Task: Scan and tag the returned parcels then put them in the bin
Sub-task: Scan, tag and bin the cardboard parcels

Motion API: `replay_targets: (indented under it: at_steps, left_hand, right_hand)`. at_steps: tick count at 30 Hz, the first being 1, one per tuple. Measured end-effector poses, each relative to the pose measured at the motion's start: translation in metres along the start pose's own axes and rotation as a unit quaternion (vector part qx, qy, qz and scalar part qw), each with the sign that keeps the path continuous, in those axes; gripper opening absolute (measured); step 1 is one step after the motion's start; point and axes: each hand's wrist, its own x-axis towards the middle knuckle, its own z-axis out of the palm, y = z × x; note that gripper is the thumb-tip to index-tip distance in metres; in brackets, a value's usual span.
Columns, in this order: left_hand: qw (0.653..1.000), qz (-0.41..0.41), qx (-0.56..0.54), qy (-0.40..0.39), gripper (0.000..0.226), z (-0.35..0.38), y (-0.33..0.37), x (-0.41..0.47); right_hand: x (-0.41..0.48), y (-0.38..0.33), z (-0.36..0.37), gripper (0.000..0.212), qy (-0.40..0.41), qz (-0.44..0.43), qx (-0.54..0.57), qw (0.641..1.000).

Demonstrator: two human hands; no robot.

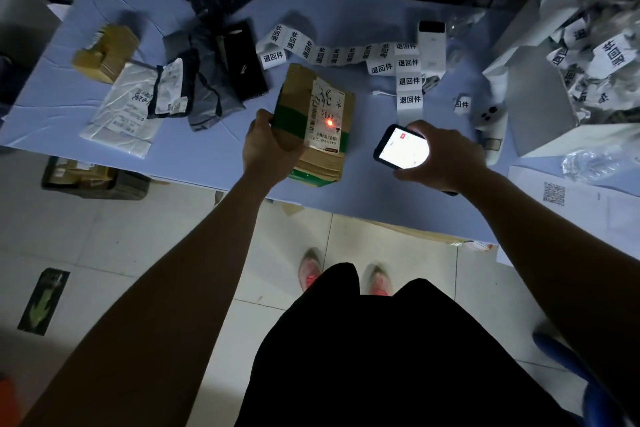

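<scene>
Arms outstretched, left hand (267, 149), right hand (448, 158) curled.

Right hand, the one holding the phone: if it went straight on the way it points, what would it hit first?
Probably the cardboard parcel gripped by the left hand; the right hand and its phone aim toward it, though depth is unclear.

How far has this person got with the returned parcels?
No finished parcel is visible. In hand: the left hand grips a cardboard box while the right hand holds a scanner, and a red dot sits on the box's label, so scanning seems underway. Left: tagging it from the tag strip, binning it, then the white bag, small brown box and dark bags on the table.
</scene>
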Motion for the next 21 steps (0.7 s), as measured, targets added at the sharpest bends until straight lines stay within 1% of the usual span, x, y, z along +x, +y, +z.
replay_targets:
  at_steps: [7,21]
  left_hand:
    - [0.999,0.021,0.022,0.008,0.068,0.002,0.005,0.001]
    - [0.999,0.021,0.042,0.002,0.069,0.007,0.021,-0.004]
  right_hand:
    - [-0.007,-0.001,-0.010,0.084,0.015,-0.027,0.004,1.000]
    - [-0.010,0.015,-0.015,0.086,0.030,-0.012,0.006,0.999]
